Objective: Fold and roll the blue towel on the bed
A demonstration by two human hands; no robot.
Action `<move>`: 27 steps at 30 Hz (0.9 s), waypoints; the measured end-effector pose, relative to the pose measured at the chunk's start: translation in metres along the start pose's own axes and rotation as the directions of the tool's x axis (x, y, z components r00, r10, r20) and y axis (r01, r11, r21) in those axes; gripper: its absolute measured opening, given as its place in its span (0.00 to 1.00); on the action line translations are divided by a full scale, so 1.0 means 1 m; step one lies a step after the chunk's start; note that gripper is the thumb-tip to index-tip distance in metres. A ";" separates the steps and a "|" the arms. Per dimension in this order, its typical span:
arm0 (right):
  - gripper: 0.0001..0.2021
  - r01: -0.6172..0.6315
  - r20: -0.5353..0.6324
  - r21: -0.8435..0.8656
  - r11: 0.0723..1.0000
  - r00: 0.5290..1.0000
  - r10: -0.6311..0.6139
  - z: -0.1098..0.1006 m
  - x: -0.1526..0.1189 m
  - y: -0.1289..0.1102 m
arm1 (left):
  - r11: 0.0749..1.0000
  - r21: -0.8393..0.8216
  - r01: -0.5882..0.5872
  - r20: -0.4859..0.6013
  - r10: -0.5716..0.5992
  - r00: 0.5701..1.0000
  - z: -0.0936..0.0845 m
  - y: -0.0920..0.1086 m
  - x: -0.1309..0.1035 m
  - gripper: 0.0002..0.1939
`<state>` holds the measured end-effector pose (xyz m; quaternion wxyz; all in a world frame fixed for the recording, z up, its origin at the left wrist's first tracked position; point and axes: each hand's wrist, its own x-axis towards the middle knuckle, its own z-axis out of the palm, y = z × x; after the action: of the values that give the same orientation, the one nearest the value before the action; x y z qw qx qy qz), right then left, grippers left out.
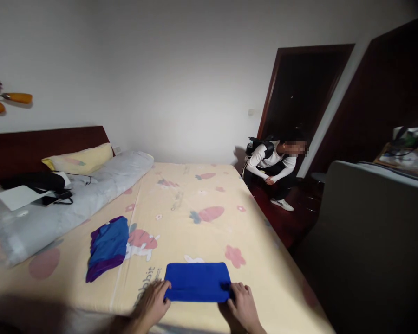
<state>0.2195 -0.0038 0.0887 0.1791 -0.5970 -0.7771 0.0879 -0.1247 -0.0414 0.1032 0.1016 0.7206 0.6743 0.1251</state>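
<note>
Bedroom light is falling dim as I am pressing my left hand [155, 299] and right hand [243, 304], fingers curled, on the near corners of the folded blue cloth [198, 281] at the bed's [282, 283] near edge, keeping it flat, beside another folded garment [107, 247].

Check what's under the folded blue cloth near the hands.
The blue cloth lies flat on the yellow printed sheet. Left hand and right hand grip its near corners. Part of the sheet's print and lettering is covered; whether anything else lies beneath can't be seen.
</note>
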 end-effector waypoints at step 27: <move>0.25 0.058 0.092 0.024 0.998 0.994 -0.059 0.024 -0.010 -0.002 | 0.974 0.208 -0.092 -0.129 0.120 0.984 0.060 -0.024 -0.014 0.32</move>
<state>0.2102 -0.0118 0.0660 0.1515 -0.5673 -0.8008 0.1184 -0.1289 -0.0525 0.0386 -0.0262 0.7516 0.6495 0.1120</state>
